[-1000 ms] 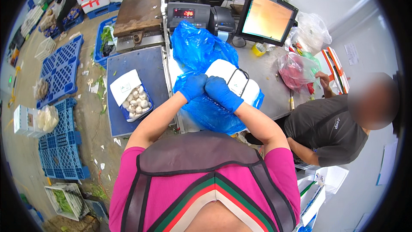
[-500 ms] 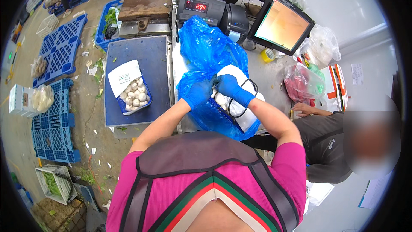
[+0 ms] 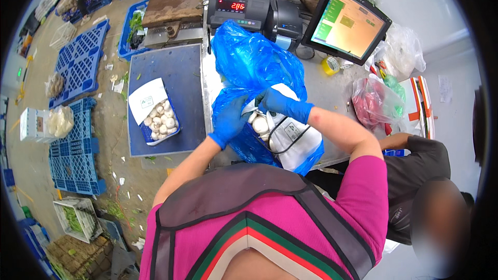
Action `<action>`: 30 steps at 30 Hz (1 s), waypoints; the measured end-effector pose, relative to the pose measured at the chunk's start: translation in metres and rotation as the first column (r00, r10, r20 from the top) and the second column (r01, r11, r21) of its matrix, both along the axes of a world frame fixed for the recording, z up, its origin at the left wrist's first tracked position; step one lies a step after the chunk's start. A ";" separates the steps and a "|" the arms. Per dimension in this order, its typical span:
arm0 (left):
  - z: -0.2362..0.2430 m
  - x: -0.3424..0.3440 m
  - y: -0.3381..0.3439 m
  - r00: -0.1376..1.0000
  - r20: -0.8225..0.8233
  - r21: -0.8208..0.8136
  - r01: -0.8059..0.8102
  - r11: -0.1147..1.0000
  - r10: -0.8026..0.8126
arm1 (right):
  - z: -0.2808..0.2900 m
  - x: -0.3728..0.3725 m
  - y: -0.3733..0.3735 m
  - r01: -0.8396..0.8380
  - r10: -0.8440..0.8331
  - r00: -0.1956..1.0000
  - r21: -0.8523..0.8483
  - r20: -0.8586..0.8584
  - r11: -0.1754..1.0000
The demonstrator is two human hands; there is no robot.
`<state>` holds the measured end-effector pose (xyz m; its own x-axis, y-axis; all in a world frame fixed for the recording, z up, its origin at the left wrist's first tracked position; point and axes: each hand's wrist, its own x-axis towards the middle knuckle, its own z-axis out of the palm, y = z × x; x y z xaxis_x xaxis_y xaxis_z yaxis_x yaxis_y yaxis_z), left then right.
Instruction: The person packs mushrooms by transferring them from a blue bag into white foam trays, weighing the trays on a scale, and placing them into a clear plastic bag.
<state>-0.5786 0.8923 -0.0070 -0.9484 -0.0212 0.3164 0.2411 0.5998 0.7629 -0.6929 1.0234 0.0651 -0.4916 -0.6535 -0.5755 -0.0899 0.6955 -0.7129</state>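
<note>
My gloved left hand (image 3: pixel 228 122) is closed at the blue plastic bag (image 3: pixel 259 52) on the counter, its fingers curled beside the edge of a white sheet (image 3: pixel 293 148). To its right my gloved right hand (image 3: pixel 275 101) grips the white sheet's top edge. Under the sheet, inside the blue bag, white mushrooms (image 3: pixel 259 124) show in a blue container, and a dark loop of cord or strap crosses the sheet. What exactly my left fingertips hold is hidden. To the left, a second blue box of mushrooms (image 3: pixel 161 122) with a white sheet rests on a blue platform (image 3: pixel 189 78).
A scale (image 3: pixel 238 10) and screen (image 3: pixel 347 23) stand behind. Bagged goods (image 3: pixel 373 103) and yellow tape (image 3: pixel 331 66) lie right. A co-worker (image 3: pixel 412 171) bends low at my right. Blue pallets (image 3: pixel 72 145) and crates (image 3: pixel 78 218) lie on the floor at left.
The white sheet has been pulled back, exposing mushrooms inside the blue bag. My left hand has moved down, my right hand slightly right. The co-worker has bent lower, the arm drawn back from the bags.
</note>
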 end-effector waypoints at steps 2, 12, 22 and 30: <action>0.025 0.013 0.006 0.998 0.050 -0.182 0.055 0.982 -0.046 | -0.005 0.001 0.011 0.070 -0.072 0.993 -0.019 -0.099 0.997; 0.013 0.000 0.033 0.994 0.110 -0.131 0.018 0.991 -0.003 | -0.026 0.044 0.029 0.207 -0.381 0.697 -0.339 -0.607 0.918; -0.001 0.013 -0.003 0.982 0.121 0.333 0.098 0.938 -0.146 | 0.000 0.106 0.043 0.484 -0.813 0.571 -0.753 -0.114 0.446; -0.165 0.113 -0.236 0.812 0.210 -0.431 -0.424 0.797 0.545 | -0.019 0.148 -0.026 0.363 -0.016 0.456 0.169 -0.890 0.916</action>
<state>-0.4658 0.6567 -0.1722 -0.8877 -0.4518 0.0882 -0.3654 0.8081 0.4621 -0.5453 0.9974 0.0463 -0.9291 -0.3604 0.0833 -0.3678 0.9240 -0.1042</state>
